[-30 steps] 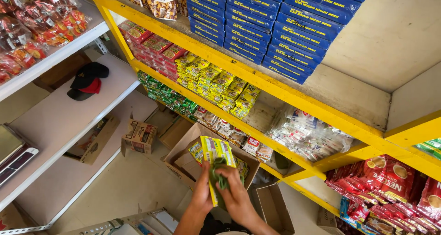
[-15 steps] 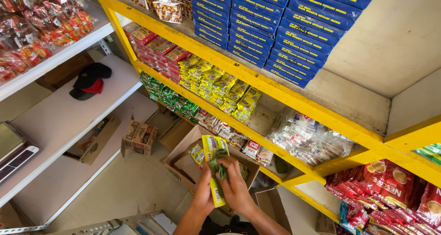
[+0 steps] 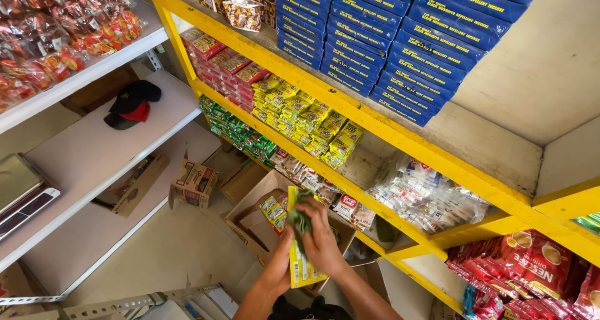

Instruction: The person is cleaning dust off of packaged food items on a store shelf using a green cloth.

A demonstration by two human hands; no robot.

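Observation:
My left hand (image 3: 279,262) grips the lower edge of a long yellow strip of sachets (image 3: 299,267) that hangs down over an open cardboard box (image 3: 250,210). My right hand (image 3: 320,239) is closed over the top of the strip, on a bunch of green and yellow sachets (image 3: 300,219). More yellow sachets (image 3: 274,209) dangle to the left of the strip. Both forearms come up from the bottom edge.
A yellow shelf rack (image 3: 375,126) carries blue flat boxes (image 3: 400,39), yellow sachet packs (image 3: 306,117), red packs (image 3: 219,64) and clear bags (image 3: 425,195). On the left, a white shelf (image 3: 81,164) bears a black and red cap (image 3: 131,104). A small carton (image 3: 195,184) stands on the floor.
My hands and the strip have dropped lower in view and nearer the box. The right hand has closed over the strip's top, bunching the sachets.

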